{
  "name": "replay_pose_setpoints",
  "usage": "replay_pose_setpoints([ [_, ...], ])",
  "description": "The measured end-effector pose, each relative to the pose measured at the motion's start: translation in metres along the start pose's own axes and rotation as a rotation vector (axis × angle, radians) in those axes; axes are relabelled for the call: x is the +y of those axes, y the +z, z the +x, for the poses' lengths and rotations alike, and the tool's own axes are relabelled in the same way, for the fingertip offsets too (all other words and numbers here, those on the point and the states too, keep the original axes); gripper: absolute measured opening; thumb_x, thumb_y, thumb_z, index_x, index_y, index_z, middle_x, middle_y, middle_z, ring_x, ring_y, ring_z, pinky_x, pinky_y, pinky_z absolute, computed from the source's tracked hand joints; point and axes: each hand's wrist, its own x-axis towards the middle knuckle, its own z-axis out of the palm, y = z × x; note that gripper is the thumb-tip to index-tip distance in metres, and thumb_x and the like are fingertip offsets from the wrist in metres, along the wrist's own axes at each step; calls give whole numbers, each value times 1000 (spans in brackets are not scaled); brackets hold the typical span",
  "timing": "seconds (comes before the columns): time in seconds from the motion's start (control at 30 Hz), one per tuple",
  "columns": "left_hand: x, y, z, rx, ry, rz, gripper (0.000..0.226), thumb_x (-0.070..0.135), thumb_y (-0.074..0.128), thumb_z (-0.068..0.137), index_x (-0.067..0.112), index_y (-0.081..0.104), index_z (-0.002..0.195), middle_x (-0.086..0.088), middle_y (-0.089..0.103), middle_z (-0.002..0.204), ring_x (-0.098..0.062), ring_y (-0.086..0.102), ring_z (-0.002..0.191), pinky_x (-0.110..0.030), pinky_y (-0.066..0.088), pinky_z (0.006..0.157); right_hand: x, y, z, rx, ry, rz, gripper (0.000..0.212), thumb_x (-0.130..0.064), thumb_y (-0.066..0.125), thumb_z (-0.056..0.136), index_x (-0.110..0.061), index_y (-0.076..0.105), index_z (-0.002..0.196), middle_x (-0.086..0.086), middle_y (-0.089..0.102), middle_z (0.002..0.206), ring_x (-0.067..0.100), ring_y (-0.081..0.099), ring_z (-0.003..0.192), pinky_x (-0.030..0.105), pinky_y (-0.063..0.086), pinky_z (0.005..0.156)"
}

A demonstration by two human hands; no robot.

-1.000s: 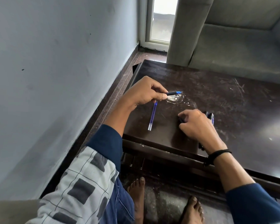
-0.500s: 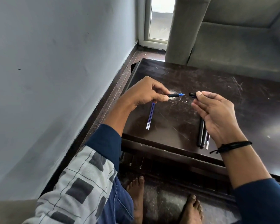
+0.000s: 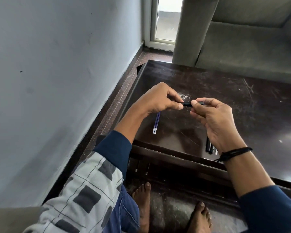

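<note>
- The grey sofa [image 3: 242,52] fills the far right, standing right behind the far edge of the worktop [image 3: 252,118]. It plays no part in the work.
- The dark, scratched worktop serves as the parts tray. Everything loose lies towards its near edge, within easy reach of the seated person.
- The left hand [image 3: 158,100] is raised above the worktop's left part. Its grip is pinched on the left end of the black pen [image 3: 187,103], seemingly to steady it.
- The right hand [image 3: 216,120] faces it from the right, with thumb and forefinger pinched on the pen's other end and the remaining fingers hanging loose. I judge it is pressing or twisting one piece onto the other.
- A few spare pens [image 3: 209,147] lie side by side at the near edge, partly hidden by the right wrist, probably waiting their turn.
- Two thin blue refills [image 3: 156,123] lie together just near of the left hand, kept well apart from the spare pens.
- The black pen is held level in the air between both grips, off the worktop. Fingertips hide the joint between its pieces.
</note>
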Motion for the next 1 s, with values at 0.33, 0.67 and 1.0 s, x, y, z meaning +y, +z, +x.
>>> replay_pose_setpoints([
  [0.33,-6,19,7,138,35,121,23,18,87,75,18,82,97,13,71,73,14,58,58,-8,40,64,19,4,6,90,-132,-131,9,-10,64,101,-11,72,102,7,74,85,13,72,72,25,60,69],
  [0.67,-4,28,11,174,96,150,23,20,86,76,20,82,99,6,78,90,-8,70,83,-25,54,83,16,-1,7,120,-117,-76,7,-9,66,99,-12,73,99,5,73,79,14,72,70,30,61,72],
  [1.0,-8,-4,16,122,44,307,21,35,85,76,28,82,96,11,77,86,2,67,84,-22,50,82,11,-9,17,69,-146,-312,7,-14,77,91,-20,76,87,5,75,77,11,67,67,31,60,72],
])
